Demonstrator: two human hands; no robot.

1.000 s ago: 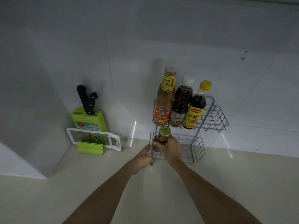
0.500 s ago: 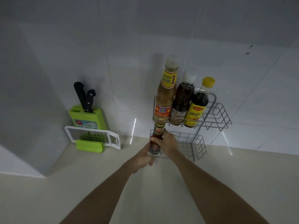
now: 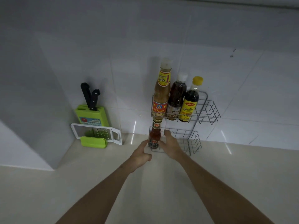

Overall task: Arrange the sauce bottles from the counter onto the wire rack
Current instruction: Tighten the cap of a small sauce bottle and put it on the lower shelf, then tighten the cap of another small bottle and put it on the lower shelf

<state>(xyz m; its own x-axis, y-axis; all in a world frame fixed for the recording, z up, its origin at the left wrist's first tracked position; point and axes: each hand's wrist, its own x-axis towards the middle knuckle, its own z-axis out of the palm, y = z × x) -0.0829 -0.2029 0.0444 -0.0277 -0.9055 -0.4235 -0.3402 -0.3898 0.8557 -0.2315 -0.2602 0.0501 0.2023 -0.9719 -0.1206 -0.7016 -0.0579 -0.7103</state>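
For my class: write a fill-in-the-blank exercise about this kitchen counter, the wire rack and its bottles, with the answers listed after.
The upper shelf of the wire rack holds ___ bottles.
The small red sauce bottle stands on the ___ shelf.
The green knife block holds ___ knives.
The dark bottle nearest the upper shelf's empty end has a ___ cap.
Missing words: three; lower; two; yellow.

Off to my left, a green plastic knife block (image 3: 93,116) holding two black-handled knives (image 3: 89,96) stands against the white tiled wall (image 3: 226,38), a white-framed grater (image 3: 100,133) just before it.
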